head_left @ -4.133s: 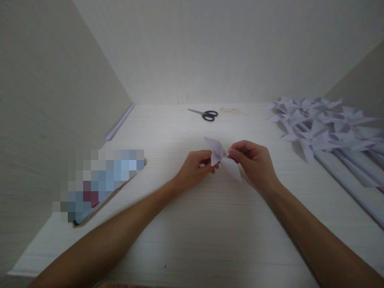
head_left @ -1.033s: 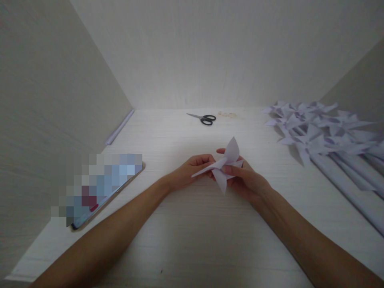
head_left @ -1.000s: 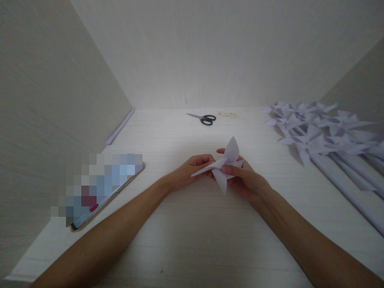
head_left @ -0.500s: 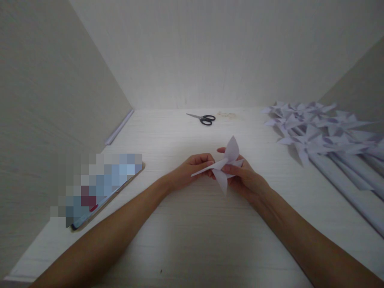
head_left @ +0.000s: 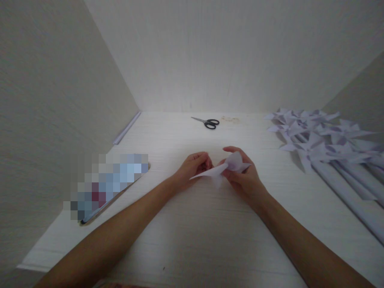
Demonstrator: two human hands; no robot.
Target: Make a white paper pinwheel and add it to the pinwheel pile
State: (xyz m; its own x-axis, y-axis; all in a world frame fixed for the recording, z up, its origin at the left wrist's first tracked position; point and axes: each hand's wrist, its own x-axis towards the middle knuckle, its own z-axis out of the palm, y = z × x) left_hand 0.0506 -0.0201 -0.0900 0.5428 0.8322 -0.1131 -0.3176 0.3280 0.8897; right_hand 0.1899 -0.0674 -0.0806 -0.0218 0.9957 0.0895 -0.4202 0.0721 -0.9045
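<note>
A white paper pinwheel (head_left: pixel 235 161) is held above the white table by my right hand (head_left: pixel 247 180). The thumb presses near its centre and the fingers are behind it, partly hidden by the paper. One pointed blade reaches left, in front of my left hand (head_left: pixel 193 168). That hand is closed, its fingers curled and thumb pressed to them at the pinwheel's left side. Whatever it pinches, if anything, I cannot make out.
Scissors (head_left: pixel 208 122) with black handles lie near the back wall. Several finished paper pinwheels (head_left: pixel 310 146) on paper sticks (head_left: pixel 345 200) are piled at the right. A rolled paper stick (head_left: pixel 127 128) rests along the left wall. A phone (head_left: pixel 115 188), its screen blurred, lies left of my arm.
The pinwheel has tilted flatter in my right hand, and its upper blade now sits lower. My left hand has drawn slightly away from it. The whole view has shifted a little.
</note>
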